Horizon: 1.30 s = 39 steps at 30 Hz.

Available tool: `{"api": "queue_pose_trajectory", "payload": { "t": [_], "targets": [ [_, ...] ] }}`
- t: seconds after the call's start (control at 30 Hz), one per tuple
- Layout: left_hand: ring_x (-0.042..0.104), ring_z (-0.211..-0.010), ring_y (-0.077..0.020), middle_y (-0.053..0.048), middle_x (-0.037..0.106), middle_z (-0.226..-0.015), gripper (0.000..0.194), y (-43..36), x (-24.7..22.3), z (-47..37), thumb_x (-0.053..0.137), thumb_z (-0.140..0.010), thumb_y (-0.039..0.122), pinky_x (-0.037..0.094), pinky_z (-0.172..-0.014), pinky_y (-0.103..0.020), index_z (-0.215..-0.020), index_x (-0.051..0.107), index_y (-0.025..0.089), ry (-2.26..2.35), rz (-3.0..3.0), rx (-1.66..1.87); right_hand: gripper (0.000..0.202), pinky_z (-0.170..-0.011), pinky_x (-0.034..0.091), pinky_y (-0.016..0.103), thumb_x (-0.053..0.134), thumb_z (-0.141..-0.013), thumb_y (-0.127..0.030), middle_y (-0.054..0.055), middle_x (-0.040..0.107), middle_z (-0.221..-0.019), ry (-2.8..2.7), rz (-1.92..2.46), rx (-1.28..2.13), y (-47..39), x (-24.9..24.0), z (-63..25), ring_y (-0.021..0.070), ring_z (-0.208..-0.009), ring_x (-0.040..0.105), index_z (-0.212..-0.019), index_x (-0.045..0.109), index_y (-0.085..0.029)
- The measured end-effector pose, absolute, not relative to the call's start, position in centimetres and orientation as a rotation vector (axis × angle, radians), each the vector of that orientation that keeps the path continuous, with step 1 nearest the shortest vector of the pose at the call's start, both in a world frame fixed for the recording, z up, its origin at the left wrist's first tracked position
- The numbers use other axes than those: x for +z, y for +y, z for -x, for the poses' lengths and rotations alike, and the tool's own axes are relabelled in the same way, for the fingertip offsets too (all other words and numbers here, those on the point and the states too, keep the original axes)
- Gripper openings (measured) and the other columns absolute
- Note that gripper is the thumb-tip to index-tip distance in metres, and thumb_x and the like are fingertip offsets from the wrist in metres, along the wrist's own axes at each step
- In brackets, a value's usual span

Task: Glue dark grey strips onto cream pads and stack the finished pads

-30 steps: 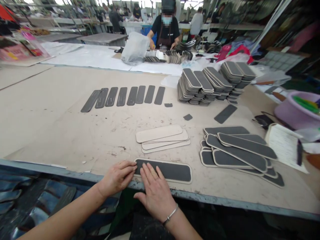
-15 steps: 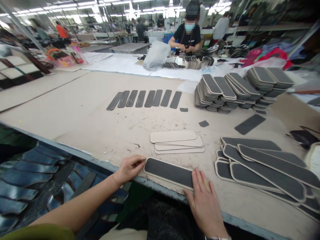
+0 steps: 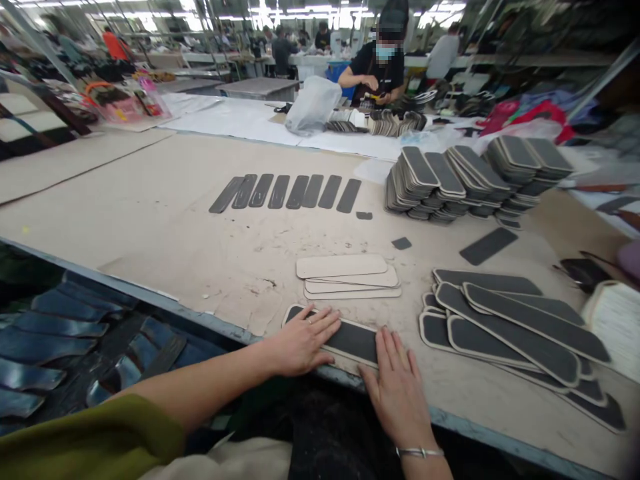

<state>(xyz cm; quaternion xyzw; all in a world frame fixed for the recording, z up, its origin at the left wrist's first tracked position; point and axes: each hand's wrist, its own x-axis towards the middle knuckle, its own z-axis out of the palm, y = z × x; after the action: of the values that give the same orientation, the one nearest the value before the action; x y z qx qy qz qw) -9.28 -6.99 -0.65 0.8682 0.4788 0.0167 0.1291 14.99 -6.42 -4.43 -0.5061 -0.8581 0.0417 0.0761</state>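
A long dark panel with a pale border lies flat at the table's near edge. Across its left part rests my left hand, open, palm down, fingers stretched. My right hand is flat and open too, its fingertips pressing the panel's right end. Just beyond are several pale rounded strips in a loose overlapping pile. To the right, more dark panels with pale borders are heaped at crossing angles.
Several thin dark strips lie in a row farther back. Tall stacks of bordered panels stand at the back right. A single dark strip lies before them. Across the table a masked co-worker handles something. Shiny dark pieces sit below the table's left edge.
My left hand has gone from pinching at the panel's left end to lying flat on top of it. My right hand stays on the right end. The view has shifted slightly.
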Motion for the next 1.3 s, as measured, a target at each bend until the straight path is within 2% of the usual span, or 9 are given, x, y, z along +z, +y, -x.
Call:
{"api": "queue_pose_trajectory", "payload": {
  "t": [0.2,0.37,0.47,0.63,0.73,0.83,1.0,1.17,1.3],
  "targets": [
    [0.008,-0.139,-0.026,-0.013,0.016,-0.151,0.068,-7.5,-0.6,12.4,0.038,-0.09,0.045,0.005,-0.111,-0.046,-0.144,0.014,0.013,1.439,-2.528,-0.033,0.056,-0.106,0.025,0.045,0.033,-0.091,-0.045,0.01,0.032,-0.145,-2.509,1.516,0.286,-5.5,-3.6,-15.5,0.0244,-0.133,0.025,-0.139,0.031,-0.015],
    [0.009,-0.139,-0.0274,-0.013,0.018,-0.15,0.068,-7.6,-0.6,12.0,0.04,-0.089,0.047,0.006,-0.111,-0.049,-0.144,0.015,0.014,1.448,-2.518,0.034,0.061,-0.093,0.039,0.043,0.047,-0.084,-0.05,0.015,0.053,-0.118,-2.377,1.586,0.352,-3.3,-2.4,-14.5,0.0282,-0.109,0.046,-0.132,0.042,-0.013],
    [0.01,-0.139,-0.0272,-0.012,0.019,-0.15,0.068,-7.6,-0.6,12.0,0.04,-0.089,0.047,0.006,-0.111,-0.048,-0.144,0.016,0.015,1.451,-2.511,0.063,0.052,-0.087,0.041,0.041,0.058,-0.076,-0.046,0.011,0.055,-0.103,-2.373,1.638,0.393,-2.1,-1.5,-13.6,0.027,-0.099,0.05,-0.119,0.054,-0.018],
    [0.016,-0.138,-0.0276,-0.012,0.025,-0.149,0.067,-7.8,-0.8,12.3,0.042,-0.088,0.049,0.009,-0.111,-0.047,-0.142,0.021,0.016,1.489,-2.464,0.139,0.037,-0.079,0.043,0.033,0.062,-0.07,-0.042,0.006,0.058,-0.094,-2.298,1.726,0.697,-1.1,-0.2,-13.2,0.0213,-0.089,0.056,-0.1,0.062,-0.02],
    [0.018,-0.138,-0.0272,-0.013,0.027,-0.147,0.067,-8.0,-1.0,12.5,0.043,-0.088,0.046,0.013,-0.111,-0.047,-0.142,0.021,0.014,1.519,-2.429,0.201,0.022,-0.074,0.042,0.031,0.06,-0.07,-0.041,0.002,0.062,-0.081,-2.28,1.689,0.869,-1.1,0.6,-13.1,0.0198,-0.082,0.057,-0.08,0.063,-0.021],
    [0.02,-0.137,-0.0271,-0.013,0.031,-0.146,0.063,-8.1,-1.2,12.8,0.042,-0.089,0.042,0.017,-0.111,-0.048,-0.142,0.022,0.014,1.546,-2.414,0.288,0.02,-0.067,0.04,0.028,0.059,-0.072,-0.041,-0.003,0.06,-0.067,-2.222,1.639,1.005,-1.6,1.3,-12.9,0.0166,-0.07,0.056,-0.067,0.058,-0.021],
    [0.028,-0.134,-0.0265,-0.01,0.036,-0.144,0.056,-8.3,-2.4,13.5,0.044,-0.09,0.034,0.026,-0.109,-0.049,-0.141,0.027,0.02,1.553,-2.467,0.446,0.013,-0.066,0.043,0.025,0.061,-0.07,-0.033,-0.003,0.063,-0.07,-2.069,1.535,1.119,-3.0,1.8,-13.0,0.0154,-0.071,0.059,-0.078,0.062,-0.022],
    [0.037,-0.13,-0.0258,-0.008,0.044,-0.139,0.054,-8.1,-3.6,14.2,0.05,-0.087,0.028,0.031,-0.108,-0.047,-0.138,0.034,0.023,1.544,-2.518,0.643,0.023,-0.075,0.047,0.026,0.06,-0.069,-0.023,-0.001,0.07,-0.084,-1.977,1.482,1.167,-3.6,2.5,-14.0,0.0168,-0.081,0.064,-0.09,0.067,-0.024],
    [0.041,-0.127,-0.0238,-0.008,0.049,-0.134,0.05,-8.5,-3.2,14.3,0.05,-0.086,0.023,0.035,-0.106,-0.044,-0.134,0.038,0.022,1.576,-2.495,0.793,0.021,-0.075,0.05,0.029,0.056,-0.074,-0.031,0.003,0.071,-0.085,-1.985,1.495,1.035,-3.3,3.8,-18.5,0.0196,-0.08,0.065,-0.089,0.068,-0.022]
  ]
}}
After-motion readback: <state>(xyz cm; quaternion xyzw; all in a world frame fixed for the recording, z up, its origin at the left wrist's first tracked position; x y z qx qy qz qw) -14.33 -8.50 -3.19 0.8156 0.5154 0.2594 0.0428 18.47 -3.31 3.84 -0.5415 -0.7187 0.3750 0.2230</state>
